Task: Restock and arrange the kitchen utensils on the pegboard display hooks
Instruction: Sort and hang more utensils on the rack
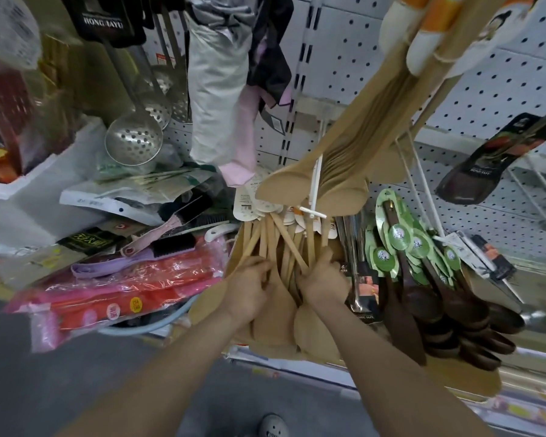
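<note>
A bunch of pale wooden spatulas [284, 247] hangs in front of me on a white pegboard hook [315, 184], with white tags at their tops. My left hand [249, 288] grips the handles on the left side of the bunch. My right hand [323, 279] grips handles on the right side. Their broad blades [273, 320] hang below my hands. A second thick bunch of wooden spatulas [344, 143] hangs higher up, above the first.
Dark wooden spoons with green tags [423, 272] hang to the right. Metal skimmers [134, 138] and folded cloths [216, 89] hang at upper left. Brushes and red plastic packs [123, 285] lie piled at left. White pegboard [486, 99] fills the back.
</note>
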`<state>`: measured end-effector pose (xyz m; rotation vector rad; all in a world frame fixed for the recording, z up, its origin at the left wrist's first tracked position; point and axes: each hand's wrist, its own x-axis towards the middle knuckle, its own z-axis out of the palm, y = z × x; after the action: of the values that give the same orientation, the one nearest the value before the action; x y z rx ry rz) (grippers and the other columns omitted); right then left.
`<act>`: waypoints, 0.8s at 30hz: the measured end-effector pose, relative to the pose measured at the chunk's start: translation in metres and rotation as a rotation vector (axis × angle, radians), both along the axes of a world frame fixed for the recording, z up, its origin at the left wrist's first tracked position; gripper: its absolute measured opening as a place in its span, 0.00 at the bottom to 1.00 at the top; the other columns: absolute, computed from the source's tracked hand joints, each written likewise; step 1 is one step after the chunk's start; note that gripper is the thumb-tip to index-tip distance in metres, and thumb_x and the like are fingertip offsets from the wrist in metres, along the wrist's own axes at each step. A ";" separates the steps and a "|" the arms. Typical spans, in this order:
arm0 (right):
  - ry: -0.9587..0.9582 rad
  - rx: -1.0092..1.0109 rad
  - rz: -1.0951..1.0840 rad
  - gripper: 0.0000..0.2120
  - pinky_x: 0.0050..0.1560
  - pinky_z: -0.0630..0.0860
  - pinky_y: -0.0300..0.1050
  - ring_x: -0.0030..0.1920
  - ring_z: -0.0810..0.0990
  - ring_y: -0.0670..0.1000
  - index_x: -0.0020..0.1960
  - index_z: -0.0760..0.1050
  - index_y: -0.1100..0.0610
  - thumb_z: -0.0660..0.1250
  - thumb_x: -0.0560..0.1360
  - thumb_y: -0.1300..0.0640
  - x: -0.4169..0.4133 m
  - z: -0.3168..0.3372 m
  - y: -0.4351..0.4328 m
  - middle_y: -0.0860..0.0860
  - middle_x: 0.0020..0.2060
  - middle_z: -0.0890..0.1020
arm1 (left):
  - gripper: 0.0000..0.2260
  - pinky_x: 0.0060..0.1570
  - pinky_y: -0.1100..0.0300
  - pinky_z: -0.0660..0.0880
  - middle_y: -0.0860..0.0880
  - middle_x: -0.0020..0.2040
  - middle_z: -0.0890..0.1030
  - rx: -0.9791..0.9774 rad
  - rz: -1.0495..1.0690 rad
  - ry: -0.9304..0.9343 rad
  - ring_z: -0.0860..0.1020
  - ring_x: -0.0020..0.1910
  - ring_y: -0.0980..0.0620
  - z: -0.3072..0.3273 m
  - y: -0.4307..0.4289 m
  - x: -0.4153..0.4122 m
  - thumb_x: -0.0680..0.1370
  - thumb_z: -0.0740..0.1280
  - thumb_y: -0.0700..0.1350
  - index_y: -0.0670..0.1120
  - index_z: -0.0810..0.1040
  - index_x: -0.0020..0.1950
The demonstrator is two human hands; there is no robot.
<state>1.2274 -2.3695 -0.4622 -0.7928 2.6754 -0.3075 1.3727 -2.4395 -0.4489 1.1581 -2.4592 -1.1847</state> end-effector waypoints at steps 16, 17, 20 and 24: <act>-0.324 -0.254 0.006 0.25 0.59 0.75 0.53 0.59 0.78 0.63 0.68 0.66 0.58 0.68 0.74 0.56 -0.006 0.038 0.007 0.60 0.56 0.80 | 0.21 0.65 0.66 0.63 0.48 0.72 0.70 0.065 -0.021 0.012 0.71 0.68 0.49 0.005 0.010 0.000 0.77 0.66 0.36 0.44 0.73 0.70; -0.338 -0.266 0.017 0.25 0.60 0.75 0.53 0.59 0.78 0.63 0.69 0.66 0.57 0.68 0.74 0.56 -0.004 0.039 0.008 0.60 0.56 0.80 | 0.20 0.64 0.66 0.64 0.48 0.71 0.72 0.068 -0.003 0.031 0.72 0.67 0.49 0.006 0.011 0.001 0.77 0.65 0.35 0.43 0.74 0.69; -0.351 -0.342 0.022 0.27 0.60 0.76 0.52 0.57 0.80 0.60 0.70 0.67 0.54 0.70 0.73 0.56 0.006 0.040 0.023 0.57 0.56 0.82 | 0.18 0.65 0.66 0.62 0.45 0.69 0.74 0.044 0.056 0.075 0.71 0.68 0.48 0.008 0.019 0.003 0.77 0.64 0.34 0.42 0.76 0.67; -0.359 -0.356 0.037 0.26 0.56 0.76 0.46 0.55 0.81 0.56 0.70 0.67 0.51 0.70 0.74 0.56 0.020 0.042 0.046 0.52 0.54 0.82 | 0.15 0.62 0.68 0.63 0.46 0.66 0.77 0.061 0.140 0.141 0.74 0.66 0.48 0.017 0.029 0.008 0.79 0.65 0.38 0.44 0.77 0.66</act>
<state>1.2478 -2.3235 -0.4202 -0.7956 2.2948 -0.8474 1.3812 -2.4107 -0.4323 1.1967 -2.2152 -1.2619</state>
